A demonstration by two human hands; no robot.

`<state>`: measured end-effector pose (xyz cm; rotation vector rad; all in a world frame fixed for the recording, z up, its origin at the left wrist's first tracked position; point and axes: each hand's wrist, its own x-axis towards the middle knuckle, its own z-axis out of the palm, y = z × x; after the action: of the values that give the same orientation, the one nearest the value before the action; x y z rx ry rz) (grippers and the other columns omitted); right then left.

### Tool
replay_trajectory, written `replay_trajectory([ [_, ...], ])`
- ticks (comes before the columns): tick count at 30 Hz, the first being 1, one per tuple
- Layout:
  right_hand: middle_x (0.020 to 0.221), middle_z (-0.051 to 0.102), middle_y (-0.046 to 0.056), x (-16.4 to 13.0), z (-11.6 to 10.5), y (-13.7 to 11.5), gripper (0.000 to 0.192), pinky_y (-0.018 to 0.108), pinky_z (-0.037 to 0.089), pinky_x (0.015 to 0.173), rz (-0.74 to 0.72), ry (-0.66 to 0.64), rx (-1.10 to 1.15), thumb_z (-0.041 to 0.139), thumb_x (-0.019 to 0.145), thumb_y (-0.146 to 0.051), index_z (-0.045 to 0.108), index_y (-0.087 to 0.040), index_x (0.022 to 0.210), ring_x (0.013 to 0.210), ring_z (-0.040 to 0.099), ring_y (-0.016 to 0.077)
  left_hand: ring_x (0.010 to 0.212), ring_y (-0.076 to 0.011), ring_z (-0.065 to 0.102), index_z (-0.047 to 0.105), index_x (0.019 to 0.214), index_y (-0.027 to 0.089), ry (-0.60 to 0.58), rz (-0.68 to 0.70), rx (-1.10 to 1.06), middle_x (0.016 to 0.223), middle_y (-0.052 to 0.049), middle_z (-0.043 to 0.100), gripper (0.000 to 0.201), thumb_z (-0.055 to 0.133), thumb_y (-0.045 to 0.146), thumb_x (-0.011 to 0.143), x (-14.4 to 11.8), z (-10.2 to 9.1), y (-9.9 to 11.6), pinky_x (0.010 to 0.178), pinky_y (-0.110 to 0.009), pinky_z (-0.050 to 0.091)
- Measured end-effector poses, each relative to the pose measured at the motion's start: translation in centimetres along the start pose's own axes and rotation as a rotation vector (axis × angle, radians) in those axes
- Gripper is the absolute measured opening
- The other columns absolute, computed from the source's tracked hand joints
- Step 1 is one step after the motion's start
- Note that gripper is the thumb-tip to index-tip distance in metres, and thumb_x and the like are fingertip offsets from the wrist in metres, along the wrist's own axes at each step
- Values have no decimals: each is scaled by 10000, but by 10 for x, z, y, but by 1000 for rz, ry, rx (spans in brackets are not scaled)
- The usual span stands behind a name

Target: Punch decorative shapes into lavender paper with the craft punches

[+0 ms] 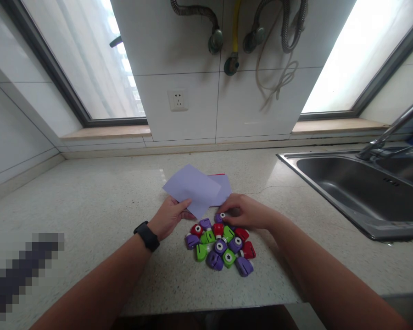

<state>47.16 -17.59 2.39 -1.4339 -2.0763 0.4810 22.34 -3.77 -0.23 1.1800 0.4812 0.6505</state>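
Left hand [170, 216] pinches the near edge of a pale lilac paper sheet [192, 188], thumb on top, fingers under; grip closed on the sheet. The sheet is rectangular and tilted, its long axis running from near-right to far-left, the far-left corner raised off the countertop [99, 206]. A second lilac sheet [223, 188] lies flat beneath and to the right of it, with a thin red edge [216, 174] showing at its far side; I cannot tell what that red piece is.

Right hand [244, 211] is curled over a purple craft punch [220, 216] at the far edge of a pile of punches [222, 247]. Fingers wrap it closely, so I log a narrow grip on the punch; its body is mostly covered and its heading unreadable.

The pile sits just near of both hands: small purple, green and red punches, round white caps with cut-out shapes too small to make out. Black wrist band [146, 235] on the left arm. Sink [361, 192] to the right, cut off by the frame.
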Motion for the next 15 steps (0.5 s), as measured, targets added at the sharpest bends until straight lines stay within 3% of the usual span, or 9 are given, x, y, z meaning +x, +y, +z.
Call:
replay_trajectory([
  [6, 868, 778, 29, -3, -2, -4, 173, 326, 563, 743, 184, 185, 137, 724, 854, -234, 781, -227, 1018, 784, 705, 179, 820, -226, 743, 692, 1200, 122, 70, 17, -36, 1187, -165, 735, 474, 847, 332, 805, 1, 0, 0, 612, -315, 638],
  [9, 999, 779, 68, -2, -1, -2, 187, 370, 580, 842, 156, 291, 324, 734, 868, -277, 746, -204, 1040, 895, 718, 194, 819, -223, 739, 681, 1207, 117, 65, 10, -35, 1189, -169, 733, 473, 839, 330, 815, 2, -1, -2, 626, -322, 641],
  [12, 1030, 771, 85, 0, 2, 4, 247, 361, 598, 826, 156, 388, 569, 732, 907, -377, 709, -196, 1073, 898, 731, 181, 842, -231, 739, 676, 1217, 131, 50, 23, -32, 1188, -162, 733, 459, 823, 337, 834, 2, -3, -4, 636, -327, 642],
  [15, 1033, 770, 88, 1, 4, 7, 283, 360, 608, 828, 161, 439, 632, 755, 902, -420, 703, -196, 1068, 908, 735, 182, 819, -229, 738, 692, 1187, 132, 38, 21, -31, 1161, -163, 741, 437, 826, 346, 831, 2, -4, -5, 631, -325, 636],
])
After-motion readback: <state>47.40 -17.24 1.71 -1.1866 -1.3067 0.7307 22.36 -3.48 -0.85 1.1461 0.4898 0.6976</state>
